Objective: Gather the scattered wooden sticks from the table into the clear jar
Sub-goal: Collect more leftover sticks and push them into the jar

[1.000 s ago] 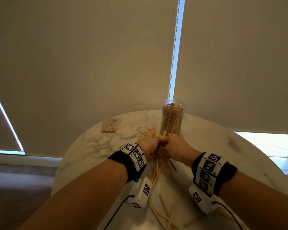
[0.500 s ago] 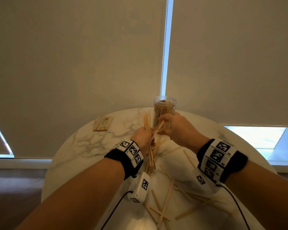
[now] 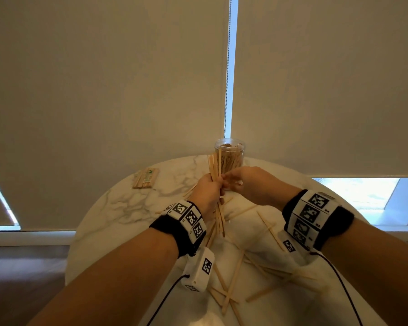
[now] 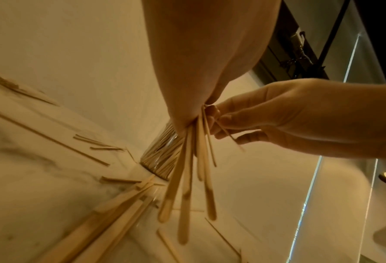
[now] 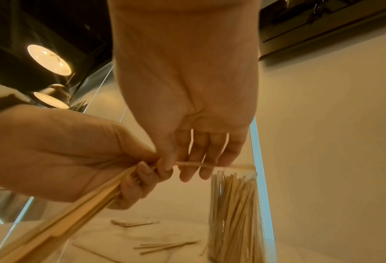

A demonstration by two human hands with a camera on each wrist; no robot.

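Observation:
The clear jar [image 3: 229, 156] stands at the table's far edge, packed with upright wooden sticks. Just in front of it my left hand [image 3: 212, 188] grips a bundle of sticks [image 3: 214, 167] held upright above the table; their lower ends [image 4: 186, 186] hang free below the fist. My right hand [image 3: 229, 182] touches the left and pinches a single thin stick [image 5: 209, 165] between thumb and forefinger at the bundle's top. That stick points toward the jar [image 5: 234, 213]. Several loose sticks [image 3: 231, 285] lie scattered on the marble near me.
The round white marble table [image 3: 127, 203] ends just behind the jar, against closed roller blinds. A wrapped pack of sticks [image 3: 146, 177] lies at the far left. More loose sticks [image 3: 269, 228] lie under my right wrist. Cables trail from both wrist cameras.
Both hands rose from the pile on the table. The left hand now holds its bundle upright near the jar. The right hand came back from the jar to the bundle.

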